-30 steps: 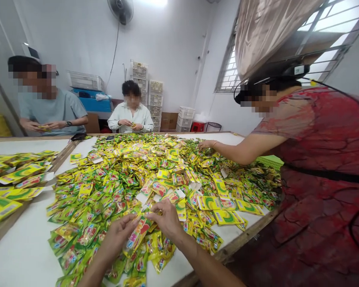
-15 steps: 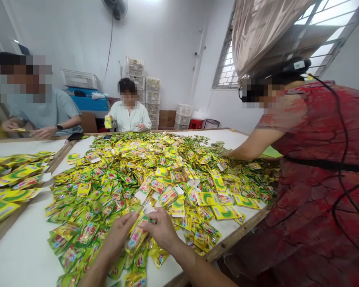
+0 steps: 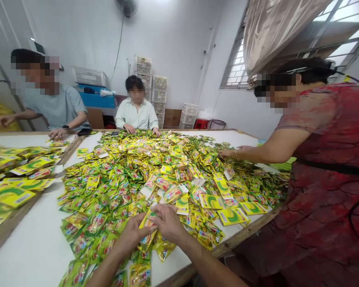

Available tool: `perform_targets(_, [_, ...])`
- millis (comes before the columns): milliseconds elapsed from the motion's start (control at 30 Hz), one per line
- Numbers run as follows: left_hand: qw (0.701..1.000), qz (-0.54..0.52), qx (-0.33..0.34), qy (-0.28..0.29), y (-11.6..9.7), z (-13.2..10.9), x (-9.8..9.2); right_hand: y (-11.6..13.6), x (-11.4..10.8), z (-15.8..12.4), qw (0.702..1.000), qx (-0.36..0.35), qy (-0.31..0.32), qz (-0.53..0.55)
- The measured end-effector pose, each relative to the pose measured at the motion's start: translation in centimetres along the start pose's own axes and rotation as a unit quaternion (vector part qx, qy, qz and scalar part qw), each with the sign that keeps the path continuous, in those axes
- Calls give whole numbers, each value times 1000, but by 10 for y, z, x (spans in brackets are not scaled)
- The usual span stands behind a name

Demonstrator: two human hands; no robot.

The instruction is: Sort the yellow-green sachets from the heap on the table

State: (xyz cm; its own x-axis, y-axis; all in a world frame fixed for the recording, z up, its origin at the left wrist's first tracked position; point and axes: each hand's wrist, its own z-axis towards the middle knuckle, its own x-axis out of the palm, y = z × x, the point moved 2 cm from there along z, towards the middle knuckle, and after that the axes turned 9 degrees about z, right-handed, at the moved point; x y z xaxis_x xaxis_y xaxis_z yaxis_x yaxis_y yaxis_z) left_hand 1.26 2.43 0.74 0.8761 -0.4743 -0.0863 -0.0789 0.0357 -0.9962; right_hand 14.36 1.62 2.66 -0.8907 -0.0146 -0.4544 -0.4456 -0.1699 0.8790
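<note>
A big heap of small yellow-green packets [image 3: 143,175] covers the white table [image 3: 32,243]. Near the front edge my left hand [image 3: 133,233] and my right hand [image 3: 167,221] meet over one packet [image 3: 148,231], both pinching it between closed fingers. That packet hangs down over the pile's near fringe. More loose packets lie directly under and around both hands.
A person in red [image 3: 323,171] stands at the right, arm stretched over the pile. Two seated people [image 3: 136,109] work at the far side. A second table [image 3: 14,171] at left holds larger yellow packets. White crates [image 3: 155,91] are stacked by the back wall.
My hands have closed in tighter on the packet and shifted slightly right. The person in red drew the arm back toward the table's right edge. The seated people lowered their hands to the table.
</note>
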Motion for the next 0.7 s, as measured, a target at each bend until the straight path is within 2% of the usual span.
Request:
perform_targets(67, [1000,-7,-10,-1,-1,1,3,-4,0,-7,998,-25,-42,28])
perform_targets(133, [1000,-5,-29,-10,-1,2,4,-12,-6,-19,991,-59,-116,28])
perform_targets(233, [997,5,-64,-33,3,3,4,-35,-32,-42,964,-110,-229,-80])
perform_targets(300, [996,10,-77,-52,7,3,3,-57,-57,-55,937,-83,-287,-184])
perform_targets(367, [992,13,-85,-91,11,5,0,-80,-83,-64,906,13,-329,-266])
perform_targets(433, [985,4,-91,-146,15,6,-4,-97,-98,-68,897,108,-308,-299])
perform_targets(500, [977,-13,-97,-191,17,7,-8,-104,-102,-67,909,150,-247,-301])
perform_targets(600, [972,-19,-107,-208,18,8,-14,-99,-95,-65,934,134,-157,-291])
perform_targets(700, [972,-18,-122,-201,20,8,-16,-88,-89,-68,943,112,-116,-290])
